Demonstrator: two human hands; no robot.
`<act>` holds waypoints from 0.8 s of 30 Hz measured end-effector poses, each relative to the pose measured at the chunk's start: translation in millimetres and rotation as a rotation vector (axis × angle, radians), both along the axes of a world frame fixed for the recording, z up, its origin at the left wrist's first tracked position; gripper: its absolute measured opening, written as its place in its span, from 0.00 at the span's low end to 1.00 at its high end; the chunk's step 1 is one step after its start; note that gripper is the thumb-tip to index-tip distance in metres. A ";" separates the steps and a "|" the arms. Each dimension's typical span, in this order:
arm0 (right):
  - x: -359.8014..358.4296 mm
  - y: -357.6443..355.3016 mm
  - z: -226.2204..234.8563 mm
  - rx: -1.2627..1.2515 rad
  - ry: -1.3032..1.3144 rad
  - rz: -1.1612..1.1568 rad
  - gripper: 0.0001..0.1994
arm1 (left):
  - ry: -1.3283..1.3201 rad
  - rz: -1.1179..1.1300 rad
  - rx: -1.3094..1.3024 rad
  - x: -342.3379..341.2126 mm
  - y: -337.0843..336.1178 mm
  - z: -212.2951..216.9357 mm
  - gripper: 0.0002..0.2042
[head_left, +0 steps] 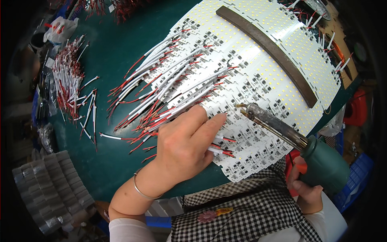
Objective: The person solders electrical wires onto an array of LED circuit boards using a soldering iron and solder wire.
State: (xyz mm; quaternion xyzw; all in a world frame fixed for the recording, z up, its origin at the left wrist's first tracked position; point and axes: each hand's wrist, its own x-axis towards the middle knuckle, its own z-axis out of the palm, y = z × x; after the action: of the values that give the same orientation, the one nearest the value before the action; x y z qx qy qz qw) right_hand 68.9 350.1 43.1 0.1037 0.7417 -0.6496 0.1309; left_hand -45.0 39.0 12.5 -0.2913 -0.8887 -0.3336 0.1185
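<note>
Fingers of left hand (183, 147) pinch short white red-tipped wire leads (221, 150) against white LED circuit panel (258, 80) | right hand (308, 189) grips green-handled soldering iron (282, 129), tip just above panel | step: likely soldering leads | next: touch tip precisely onto pad.

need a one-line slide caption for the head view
Left hand presses red-and-white wire leads onto a white LED circuit panel while the right hand holds a green-handled soldering iron.

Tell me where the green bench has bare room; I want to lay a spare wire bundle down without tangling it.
Bare green table lies between the loose wire pile at left and the LED boards. A smaller patch sits below the stray wires, left of the left hand. It is crowded on the boards themselves, under the wire leads, and by the soldering iron in the right hand.
</note>
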 end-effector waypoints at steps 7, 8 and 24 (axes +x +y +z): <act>14.2 6.3 -2.7 -0.041 -0.056 -0.087 0.34 | 0.048 -0.008 -0.011 -1.3 1.3 0.9 0.26; 14.5 6.3 -1.5 -0.044 -0.056 -0.088 0.34 | 0.048 -0.009 -0.014 -1.3 2.1 0.4 0.26; 34.9 38.6 -1.6 0.495 -0.231 0.299 0.29 | -0.044 -0.064 0.086 -5.8 -0.9 -4.7 0.24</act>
State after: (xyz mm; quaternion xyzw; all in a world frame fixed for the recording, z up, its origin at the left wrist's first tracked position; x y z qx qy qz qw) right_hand 103.8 388.7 41.5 0.0952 0.8646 -0.4067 0.2792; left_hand -50.8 38.1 7.8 -0.3068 -0.8662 -0.3813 0.1008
